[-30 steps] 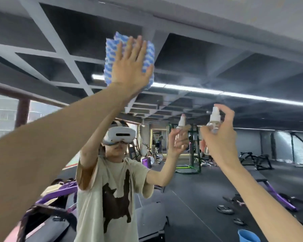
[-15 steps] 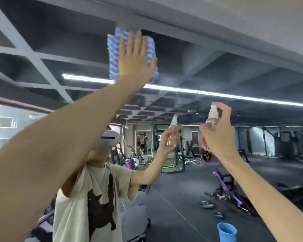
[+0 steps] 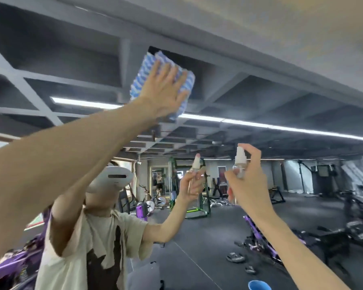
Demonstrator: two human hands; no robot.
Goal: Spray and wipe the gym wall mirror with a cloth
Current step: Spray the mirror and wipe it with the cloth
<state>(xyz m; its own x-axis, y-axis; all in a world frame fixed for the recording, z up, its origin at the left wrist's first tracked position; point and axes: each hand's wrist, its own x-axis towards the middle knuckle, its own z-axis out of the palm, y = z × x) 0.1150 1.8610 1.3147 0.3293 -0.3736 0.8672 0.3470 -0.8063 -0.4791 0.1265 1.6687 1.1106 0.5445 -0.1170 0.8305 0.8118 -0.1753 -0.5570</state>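
The wall mirror (image 3: 260, 91) fills the view and reflects the gym and me. High up on the glass, my left hand (image 3: 166, 91) presses a blue-and-white striped cloth (image 3: 143, 76) flat against it, fingers straight and spread. Lower and to the right, my right hand (image 3: 247, 185) grips a small clear spray bottle (image 3: 239, 164) with a white nozzle, index finger curled over the top. The bottle stands upright a short way off the glass; its reflection (image 3: 195, 166) shows just to the left.
A blue bucket (image 3: 259, 285) shows at the bottom edge below my right forearm. The mirror reflects a purple bench (image 3: 260, 233), weight plates (image 3: 235, 257) on the dark floor, a green rack (image 3: 197, 185) and other machines behind me.
My left hand has slid the cloth to the right along the top of the mirror and tilted it. The right hand with the bottle has stayed nearly still. My view shifted.
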